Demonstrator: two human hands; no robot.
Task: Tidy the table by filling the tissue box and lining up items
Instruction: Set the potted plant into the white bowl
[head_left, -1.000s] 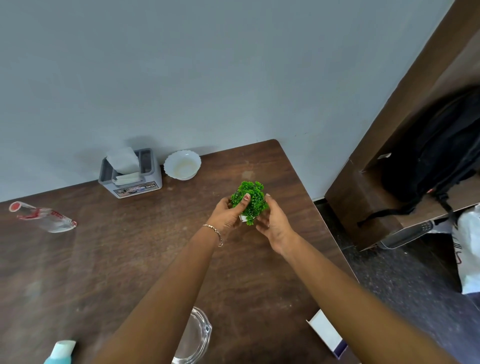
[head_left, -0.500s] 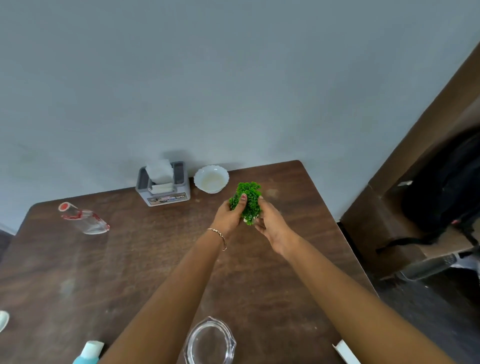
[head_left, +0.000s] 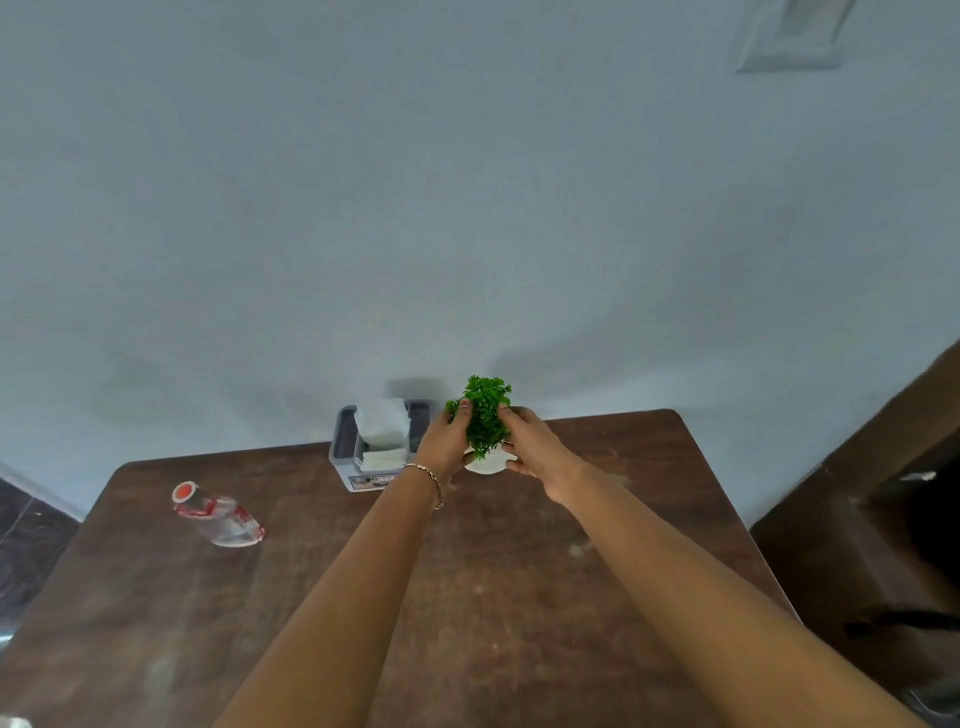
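A small green artificial plant (head_left: 485, 415) is held between my left hand (head_left: 447, 441) and my right hand (head_left: 535, 448), near the table's far edge. Just below it a white bowl (head_left: 488, 464) shows, mostly hidden by my hands; I cannot tell whether the plant touches it. The grey tissue box (head_left: 347, 454) stands to the left of my left hand, with white tissue (head_left: 382, 423) sticking up out of it. The brown wooden table (head_left: 519, 597) carries all of these.
A clear plastic bottle with a red cap and label (head_left: 221, 517) lies on its side at the table's left. A grey wall rises right behind the table. A dark wooden cabinet (head_left: 883, 467) stands to the right, past the table's edge.
Both hands have carried the plant away from me, toward the far edge, to over the white bowl beside the tissue box. The camera has tilted up, showing more wall.
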